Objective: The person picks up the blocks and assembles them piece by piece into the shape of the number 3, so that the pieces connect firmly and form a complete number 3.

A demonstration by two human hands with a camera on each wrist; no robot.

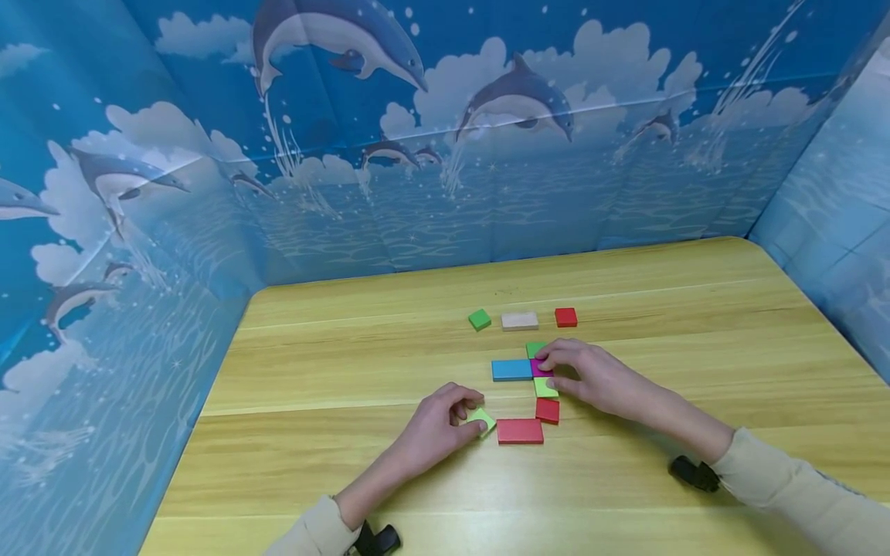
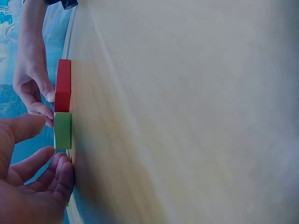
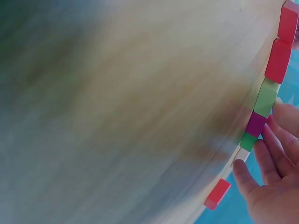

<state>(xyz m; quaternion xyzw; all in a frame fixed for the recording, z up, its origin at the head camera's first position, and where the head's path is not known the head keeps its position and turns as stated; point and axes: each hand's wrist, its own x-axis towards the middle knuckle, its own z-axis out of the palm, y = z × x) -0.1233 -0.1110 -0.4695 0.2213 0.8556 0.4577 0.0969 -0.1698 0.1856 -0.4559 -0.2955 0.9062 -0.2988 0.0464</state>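
In the head view my left hand [image 1: 441, 425] is at a lime-green tile [image 1: 483, 418] that lies turned cornerwise beside a long red tile [image 1: 520, 431]. Seen from the left wrist, the thumb hovers above this green tile [image 2: 62, 131], with the other fingertips close to its side. My right hand [image 1: 598, 376] rests its fingers at a purple tile [image 1: 540, 368], while its thumb touches another lime-green tile [image 3: 266, 98]. These two tiles form a column with a green tile [image 1: 535, 349] and a small red tile [image 1: 548, 411]. A long blue tile [image 1: 511, 371] adjoins the purple one.
Farther back on the wooden table [image 1: 334, 371] lie a green tile [image 1: 480, 319], a pale long tile [image 1: 520, 320] and a red tile [image 1: 566, 316], spaced apart. A blue dolphin-print curtain [image 1: 417, 216] stands behind the table and at both sides.
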